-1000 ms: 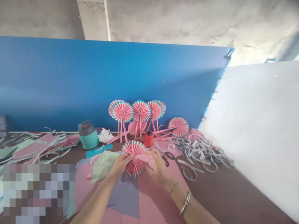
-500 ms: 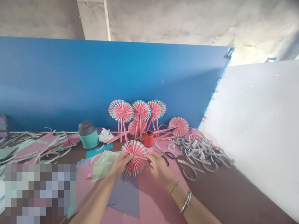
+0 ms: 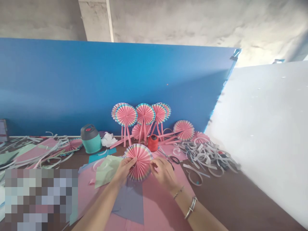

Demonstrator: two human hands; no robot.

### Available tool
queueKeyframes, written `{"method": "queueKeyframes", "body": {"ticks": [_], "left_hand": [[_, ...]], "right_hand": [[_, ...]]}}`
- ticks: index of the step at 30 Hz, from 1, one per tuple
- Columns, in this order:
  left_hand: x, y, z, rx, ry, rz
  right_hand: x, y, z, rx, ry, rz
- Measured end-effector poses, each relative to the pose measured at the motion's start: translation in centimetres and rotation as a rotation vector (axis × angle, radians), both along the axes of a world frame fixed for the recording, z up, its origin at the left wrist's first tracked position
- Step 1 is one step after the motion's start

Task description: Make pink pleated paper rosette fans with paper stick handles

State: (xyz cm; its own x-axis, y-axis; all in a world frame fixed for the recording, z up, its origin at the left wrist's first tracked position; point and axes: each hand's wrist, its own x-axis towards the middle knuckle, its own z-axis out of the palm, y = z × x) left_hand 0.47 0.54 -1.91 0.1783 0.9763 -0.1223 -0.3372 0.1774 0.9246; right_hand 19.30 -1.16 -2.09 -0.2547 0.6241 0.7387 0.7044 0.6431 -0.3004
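Note:
A round pleated pink paper fan (image 3: 141,163) with a pale multicoloured rim is held up in front of me. My left hand (image 3: 125,168) pinches it at the left, the thumb lying on the pleats near the centre. At its right edge, my right hand (image 3: 163,171) has thumb and forefinger pressed together, closed on the rim. Below the fan lie a grey-blue sheet (image 3: 130,202) and pink paper (image 3: 163,205). Scissors (image 3: 175,159) lie just beyond my right hand, partly hidden by it. Behind the fan stands a red thread spool (image 3: 153,143).
Several finished pink fans (image 3: 144,114) on pink handles lean against a blue panel (image 3: 96,80). A teal and grey container (image 3: 91,139) stands at the left, beside crumpled white tissue (image 3: 109,140). Curled paper strips (image 3: 207,157) are heaped at the right. Green paper (image 3: 107,170) lies left of my hands.
The fan is raised very slightly and turned a little in my hands. My right fingers have shifted slightly at its right edge. The left hand keeps its pinch.

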Motion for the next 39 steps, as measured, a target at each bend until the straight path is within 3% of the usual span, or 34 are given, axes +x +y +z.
{"method": "queueKeyframes", "body": {"ticks": [9, 16, 22, 39], "left_hand": [[-0.39, 0.05, 0.33, 0.019, 0.054, 0.045], [-0.61, 0.51, -0.47, 0.028, 0.089, 0.059], [-0.59, 0.44, -0.21, 0.007, 0.075, -0.036], [-0.81, 0.59, -0.25, -0.046, 0.101, 0.062]], "right_hand": [[0.22, 0.07, 0.11, 0.017, -0.021, 0.003], [0.10, -0.24, 0.41, 0.007, -0.085, 0.044], [0.15, -0.40, 0.45, -0.058, -0.054, 0.049], [0.10, -0.15, -0.09, -0.062, -0.062, 0.041]]}}
